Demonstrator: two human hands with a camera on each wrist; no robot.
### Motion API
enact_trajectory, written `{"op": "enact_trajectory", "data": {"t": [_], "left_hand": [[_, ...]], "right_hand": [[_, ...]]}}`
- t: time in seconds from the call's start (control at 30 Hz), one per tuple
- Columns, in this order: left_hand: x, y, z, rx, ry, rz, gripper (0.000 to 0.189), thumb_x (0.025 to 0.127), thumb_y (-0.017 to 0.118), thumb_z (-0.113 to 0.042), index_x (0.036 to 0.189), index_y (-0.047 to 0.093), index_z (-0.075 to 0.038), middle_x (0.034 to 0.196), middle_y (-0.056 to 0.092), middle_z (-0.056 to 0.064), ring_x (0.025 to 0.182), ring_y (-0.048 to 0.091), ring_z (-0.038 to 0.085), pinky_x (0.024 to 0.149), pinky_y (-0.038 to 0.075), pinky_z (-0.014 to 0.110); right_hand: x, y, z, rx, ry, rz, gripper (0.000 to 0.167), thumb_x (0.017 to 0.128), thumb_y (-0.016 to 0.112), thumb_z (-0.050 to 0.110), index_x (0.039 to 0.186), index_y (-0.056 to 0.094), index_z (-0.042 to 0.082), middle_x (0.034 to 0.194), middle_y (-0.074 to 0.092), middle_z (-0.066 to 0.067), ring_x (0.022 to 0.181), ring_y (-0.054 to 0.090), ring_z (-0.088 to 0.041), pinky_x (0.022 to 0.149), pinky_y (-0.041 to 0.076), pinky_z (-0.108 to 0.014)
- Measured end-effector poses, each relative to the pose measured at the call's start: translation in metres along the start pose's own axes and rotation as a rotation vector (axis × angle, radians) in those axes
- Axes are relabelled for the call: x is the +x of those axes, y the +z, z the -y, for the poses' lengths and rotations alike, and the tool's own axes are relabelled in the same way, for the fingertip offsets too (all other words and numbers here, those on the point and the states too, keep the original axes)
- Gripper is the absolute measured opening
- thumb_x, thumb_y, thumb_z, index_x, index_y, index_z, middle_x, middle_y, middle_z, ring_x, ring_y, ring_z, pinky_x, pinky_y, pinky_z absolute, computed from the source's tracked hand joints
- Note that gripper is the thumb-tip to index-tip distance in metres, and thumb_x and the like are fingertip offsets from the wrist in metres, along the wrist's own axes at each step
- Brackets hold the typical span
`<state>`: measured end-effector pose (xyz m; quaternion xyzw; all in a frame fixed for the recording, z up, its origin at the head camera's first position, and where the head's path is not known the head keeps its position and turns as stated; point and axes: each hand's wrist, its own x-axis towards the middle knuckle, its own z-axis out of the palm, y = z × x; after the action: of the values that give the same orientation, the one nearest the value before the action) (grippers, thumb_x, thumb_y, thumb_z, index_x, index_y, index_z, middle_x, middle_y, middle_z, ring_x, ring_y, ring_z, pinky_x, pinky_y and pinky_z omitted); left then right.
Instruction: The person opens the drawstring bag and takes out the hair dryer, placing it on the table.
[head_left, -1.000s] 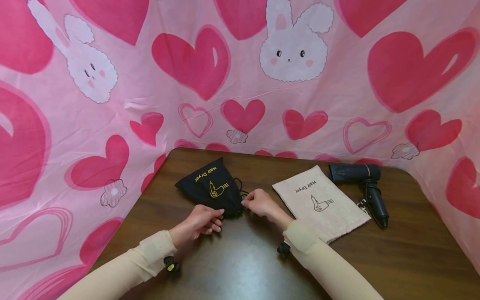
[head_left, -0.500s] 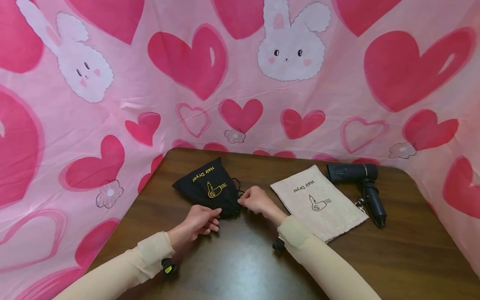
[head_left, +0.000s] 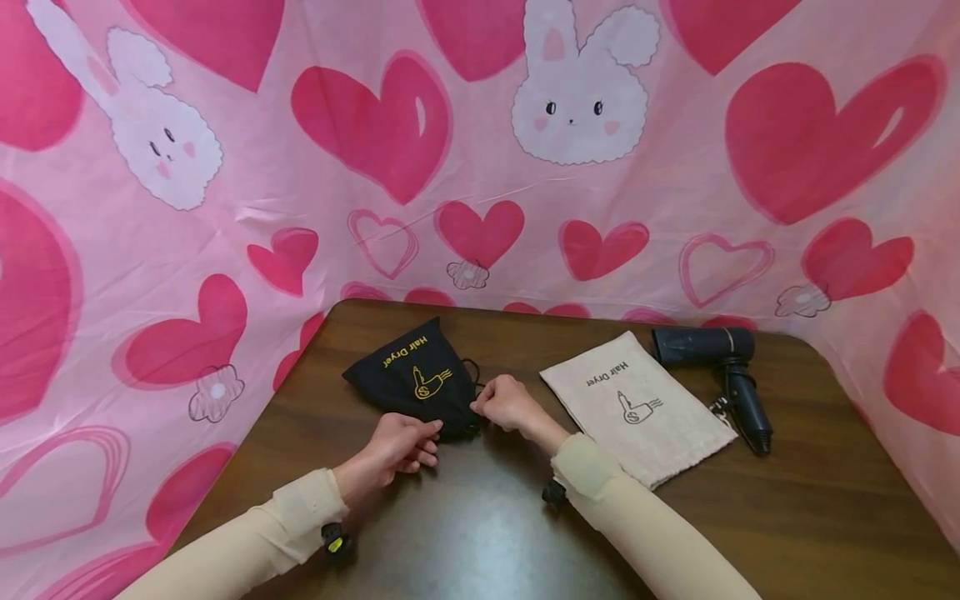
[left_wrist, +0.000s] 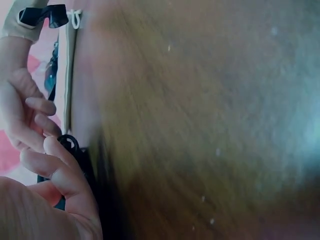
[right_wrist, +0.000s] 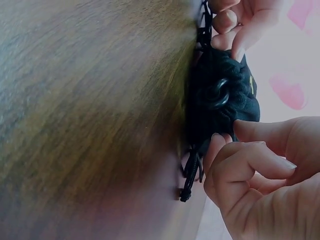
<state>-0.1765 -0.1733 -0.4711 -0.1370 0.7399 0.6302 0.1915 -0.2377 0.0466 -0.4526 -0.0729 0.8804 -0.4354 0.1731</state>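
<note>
A black drawstring bag [head_left: 401, 379] with yellow "Hair Dryer" print lies at the far left of the table. My left hand [head_left: 401, 447] pinches the near side of its gathered mouth. On the other side of the mouth, my right hand [head_left: 512, 403] pinches the fabric between thumb and fingers. The right wrist view shows the mouth drawn into folds, with a small cord loop [right_wrist: 226, 97] at its middle. Knotted cord ends [right_wrist: 187, 182] hang beside the right fingers. What is inside the bag is hidden.
A cream "Hair Dryer" bag [head_left: 637, 412] lies flat right of my right hand. Behind it, a dark folding hair dryer [head_left: 705, 346] rests near the table's back right. A pink cloth [head_left: 465, 142] with hearts and rabbits surrounds the brown table [head_left: 480, 525].
My right hand has shifted slightly left, closer against the bag's mouth. The left hand keeps its place on the bag. The head view has moved a little.
</note>
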Motion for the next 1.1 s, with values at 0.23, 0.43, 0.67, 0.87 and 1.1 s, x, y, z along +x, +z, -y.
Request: {"op": "enact_trajectory", "data": {"t": [0.23, 0.43, 0.67, 0.87, 1.1], "left_hand": [[-0.0029, -0.0016, -0.0002, -0.001, -0.004, 0.002, 0.030, 0.102, 0.072, -0.026, 0.103, 0.075, 0.004, 0.077, 0.070, 0.010, 0.061, 0.071, 0.017, 0.051, 0.051, 0.023], [-0.0073, 0.0004, -0.0011, -0.003, 0.015, 0.009, 0.030, 0.102, 0.072, -0.026, 0.106, 0.075, 0.003, 0.079, 0.070, 0.011, 0.064, 0.073, 0.019, 0.052, 0.052, 0.025], [-0.0038, -0.0006, -0.0052, -0.008, 0.007, -0.019, 0.036, 0.102, 0.072, -0.031, 0.108, 0.074, 0.004, 0.080, 0.071, 0.011, 0.064, 0.073, 0.019, 0.052, 0.052, 0.024], [-0.0028, -0.0010, -0.0065, -0.020, 0.014, 0.000, 0.032, 0.102, 0.072, -0.026, 0.108, 0.074, 0.006, 0.079, 0.071, 0.010, 0.063, 0.072, 0.019, 0.051, 0.051, 0.025], [0.0000, -0.0029, -0.0045, -0.009, -0.018, 0.053, 0.028, 0.103, 0.070, -0.022, 0.105, 0.075, 0.005, 0.076, 0.070, 0.010, 0.059, 0.071, 0.015, 0.049, 0.050, 0.022]], "right_hand": [[-0.0012, 0.0004, 0.0000, -0.015, 0.005, 0.011, 0.024, 0.100, 0.074, 0.016, 0.079, 0.075, 0.004, 0.069, 0.058, -0.004, 0.050, 0.046, -0.016, 0.046, 0.037, -0.027], [-0.0020, -0.0001, 0.0000, -0.005, 0.023, 0.026, 0.028, 0.102, 0.071, 0.016, 0.078, 0.073, 0.000, 0.061, 0.050, -0.002, 0.049, 0.045, -0.016, 0.047, 0.037, -0.027], [-0.0015, 0.0000, -0.0007, -0.002, 0.020, 0.036, 0.028, 0.102, 0.071, 0.016, 0.078, 0.072, 0.001, 0.060, 0.049, -0.002, 0.048, 0.044, -0.016, 0.045, 0.036, -0.027], [0.0005, 0.0003, -0.0025, -0.010, 0.019, 0.049, 0.031, 0.102, 0.071, 0.016, 0.077, 0.072, -0.002, 0.057, 0.046, -0.002, 0.045, 0.042, -0.016, 0.043, 0.033, -0.027], [0.0019, -0.0008, -0.0013, -0.029, 0.019, 0.036, 0.029, 0.102, 0.071, 0.015, 0.077, 0.073, 0.001, 0.061, 0.048, -0.002, 0.046, 0.042, -0.016, 0.044, 0.033, -0.027]]}}
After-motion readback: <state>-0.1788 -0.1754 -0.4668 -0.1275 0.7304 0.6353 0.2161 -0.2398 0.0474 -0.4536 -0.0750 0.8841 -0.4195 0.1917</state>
